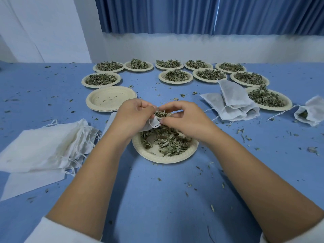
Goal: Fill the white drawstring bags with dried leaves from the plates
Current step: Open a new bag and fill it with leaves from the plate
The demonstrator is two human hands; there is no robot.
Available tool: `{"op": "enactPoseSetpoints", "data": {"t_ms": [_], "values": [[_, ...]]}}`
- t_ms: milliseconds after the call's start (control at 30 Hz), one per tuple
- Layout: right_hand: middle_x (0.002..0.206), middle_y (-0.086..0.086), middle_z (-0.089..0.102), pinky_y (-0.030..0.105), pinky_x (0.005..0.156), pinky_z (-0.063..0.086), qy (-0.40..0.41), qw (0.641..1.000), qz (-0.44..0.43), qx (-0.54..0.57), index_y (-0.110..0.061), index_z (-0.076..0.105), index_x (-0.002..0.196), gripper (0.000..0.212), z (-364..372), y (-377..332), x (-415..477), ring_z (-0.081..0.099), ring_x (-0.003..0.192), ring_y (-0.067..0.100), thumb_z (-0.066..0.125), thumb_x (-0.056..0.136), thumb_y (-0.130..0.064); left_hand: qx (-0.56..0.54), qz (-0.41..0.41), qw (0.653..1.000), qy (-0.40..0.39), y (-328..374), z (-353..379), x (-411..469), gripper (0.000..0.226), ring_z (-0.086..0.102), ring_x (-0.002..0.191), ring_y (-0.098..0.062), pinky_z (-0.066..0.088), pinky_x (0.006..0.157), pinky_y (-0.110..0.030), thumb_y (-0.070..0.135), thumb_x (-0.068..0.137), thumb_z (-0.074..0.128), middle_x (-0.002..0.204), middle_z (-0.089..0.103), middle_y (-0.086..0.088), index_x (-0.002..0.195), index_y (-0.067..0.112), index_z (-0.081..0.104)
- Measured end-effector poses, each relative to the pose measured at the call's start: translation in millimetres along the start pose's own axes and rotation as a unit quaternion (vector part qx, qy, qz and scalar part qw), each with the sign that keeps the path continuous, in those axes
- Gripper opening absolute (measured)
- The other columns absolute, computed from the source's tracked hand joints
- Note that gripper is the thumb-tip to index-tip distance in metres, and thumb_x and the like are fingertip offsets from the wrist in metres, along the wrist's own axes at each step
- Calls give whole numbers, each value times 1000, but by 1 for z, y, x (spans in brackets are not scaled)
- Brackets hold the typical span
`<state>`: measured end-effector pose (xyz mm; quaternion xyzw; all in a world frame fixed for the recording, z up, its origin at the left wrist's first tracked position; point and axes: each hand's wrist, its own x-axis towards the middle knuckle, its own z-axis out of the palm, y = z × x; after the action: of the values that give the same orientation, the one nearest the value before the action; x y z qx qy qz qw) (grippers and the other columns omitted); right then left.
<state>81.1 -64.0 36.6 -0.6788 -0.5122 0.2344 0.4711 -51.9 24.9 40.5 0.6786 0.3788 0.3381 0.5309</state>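
Nearest me, white sleeves (57,232) sit at the bottom edge, and two bare forearms run across a broad stretch of blue tablecloth (157,199), speckled with leaf crumbs, up to the near plate (157,158). That plate holds a loose heap of dried leaves (166,142), thinner toward its near rim. Over its far rim the hands come together. The left hand (133,116) grips the drawstring bag (151,124) at its mouth, fingers curled round the cloth. The right hand (185,118) pinches the opposite lip, and a few leaves show inside. Left of the near plate, with a band of cloth between, lies a fanned pile of flat bags (43,146), strings trailing toward the plate. Beyond the near plate to the left, just behind the left hand, is a stack of empty plates (110,99). Beyond it to the right, filled bags (231,102) lean on one another, and one lies over the rim of a heaped plate (287,105). Farther right, at the picture's edge, another bag (312,111) lies with leaves at its mouth. Farthest from the near plate, two rows of heaped plates (175,81) stand close together near the table's far edge, with a strip of cloth open between the left and middle ones. Behind them is a blue curtain (192,14).
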Motion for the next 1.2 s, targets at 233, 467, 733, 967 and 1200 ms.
{"op": "enactPoseSetpoints", "data": {"t_ms": [233,467,733,967,1200], "values": [[68,-10,71,8,55,46,21,995,8,101,-20,74,80,12,4,1,-1,64,61,-3,78,81,-9,0,16,999,-30,2,-1,-4,14,50,39,3,46,44,-15,9,93,60,49,59,11,82,13,67],[97,-10,68,18,62,53,67,989,84,99,-28,68,97,31,7,9,4,66,76,4,86,71,-34,-16,19,998,-51,9,-2,-9,14,45,34,2,45,44,-14,8,96,57,47,55,12,84,11,65],[88,0,76,18,69,56,-87,944,128,292,-8,72,94,10,2,8,5,72,83,9,74,85,-11,-44,36,996,-70,13,-4,-13,12,44,37,1,39,42,-10,10,96,58,51,54,7,85,10,65],[64,0,65,14,50,49,9,976,113,188,-8,63,81,12,9,9,2,63,51,5,69,83,2,-7,77,990,-120,10,2,-14,12,45,40,-2,37,44,-11,11,94,60,55,57,1,84,10,68],[84,3,74,19,70,57,-58,961,123,242,-5,70,94,8,4,7,5,72,79,10,71,86,-5,6,65,996,-57,7,0,-9,12,50,40,-2,40,44,-11,11,96,58,49,59,6,86,10,65]]}}
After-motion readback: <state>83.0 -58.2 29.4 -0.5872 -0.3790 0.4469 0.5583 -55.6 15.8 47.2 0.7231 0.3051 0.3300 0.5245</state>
